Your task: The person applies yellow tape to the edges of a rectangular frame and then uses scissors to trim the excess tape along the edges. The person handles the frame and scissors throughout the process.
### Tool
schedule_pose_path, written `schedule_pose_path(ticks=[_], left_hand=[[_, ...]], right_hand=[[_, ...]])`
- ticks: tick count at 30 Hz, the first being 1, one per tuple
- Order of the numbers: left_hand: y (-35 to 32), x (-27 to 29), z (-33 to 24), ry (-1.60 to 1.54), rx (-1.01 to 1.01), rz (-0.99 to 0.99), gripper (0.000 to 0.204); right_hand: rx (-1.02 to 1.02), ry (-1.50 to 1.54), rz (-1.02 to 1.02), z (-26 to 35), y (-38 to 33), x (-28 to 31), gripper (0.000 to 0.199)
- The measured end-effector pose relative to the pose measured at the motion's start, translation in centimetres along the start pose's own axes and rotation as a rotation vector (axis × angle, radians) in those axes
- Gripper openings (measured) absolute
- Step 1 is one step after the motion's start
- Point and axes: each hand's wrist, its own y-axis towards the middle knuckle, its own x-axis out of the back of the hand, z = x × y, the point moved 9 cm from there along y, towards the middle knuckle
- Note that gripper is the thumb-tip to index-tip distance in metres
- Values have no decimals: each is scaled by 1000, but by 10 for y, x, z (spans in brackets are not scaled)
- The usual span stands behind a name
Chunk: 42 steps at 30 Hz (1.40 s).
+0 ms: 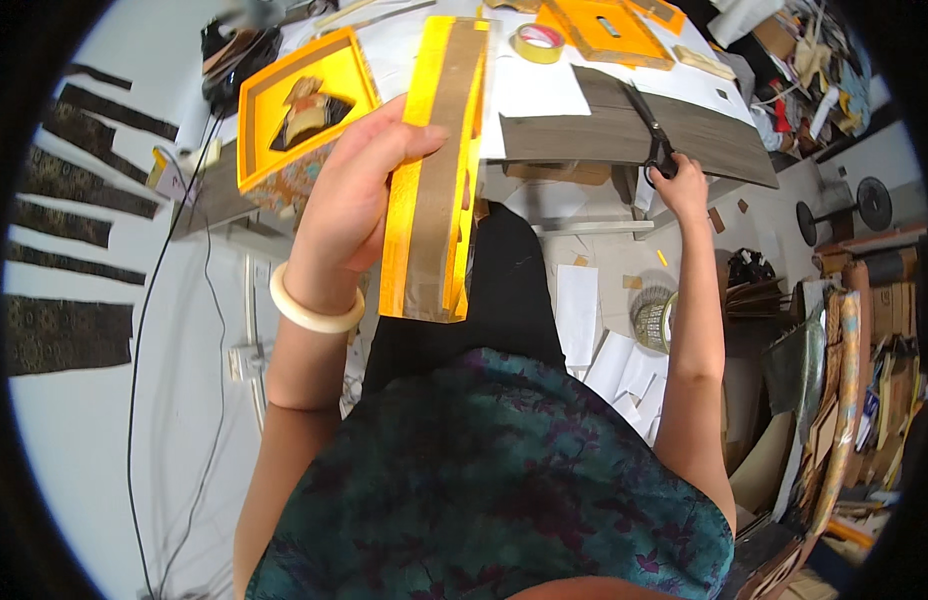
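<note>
- Head view: the left hand, upper centre-left of the frame, has its grip closed round a long yellow box piece lined with brown card, thumb pressed on its near face, fingers behind and hidden.
- That box piece stands on end, running from the top edge of the frame down to just above the lap; its upper end overlaps the worktop edge.
- Right hand, upper right, has its fingers through the handles of black scissors, grip closed on them; the blades lie on a grey board that overhangs the worktop edge.
- Open room lies between the two hands, over the dark lap and the floor littered with white paper scraps.
- Upper left, an open yellow box sits at the worktop corner; what lies inside is hard to make out.
- A tape roll rests near the top edge, well apart from both hands.
- Right edge is crowded with stacked card and clutter, bent by the lens; the picture's corners are cut off in black.
</note>
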Motion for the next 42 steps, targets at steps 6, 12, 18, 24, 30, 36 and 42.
schedule_pose_path(ticks=[6,12,18,24,30,36,42], left_hand=[[-9,3,22,46,138,-78,31],[-13,-7,40,58,197,60,32],[-20,-17,47,175,198,155,29],[-23,-26,45,234,170,197,27],[-22,-29,47,237,144,221,26],[-21,-31,51,220,157,224,26],[-22,-34,51,217,182,246,34]], right_hand=[[641,674,-228,222,-79,173,36],[1216,773,-385,288,-162,218,31],[1154,937,-168,287,-157,220,25],[1041,980,-102,282,-154,214,20],[806,1091,-13,272,-145,201,14],[606,1273,43,261,-141,188,10],[373,1421,85,248,-140,174,8]])
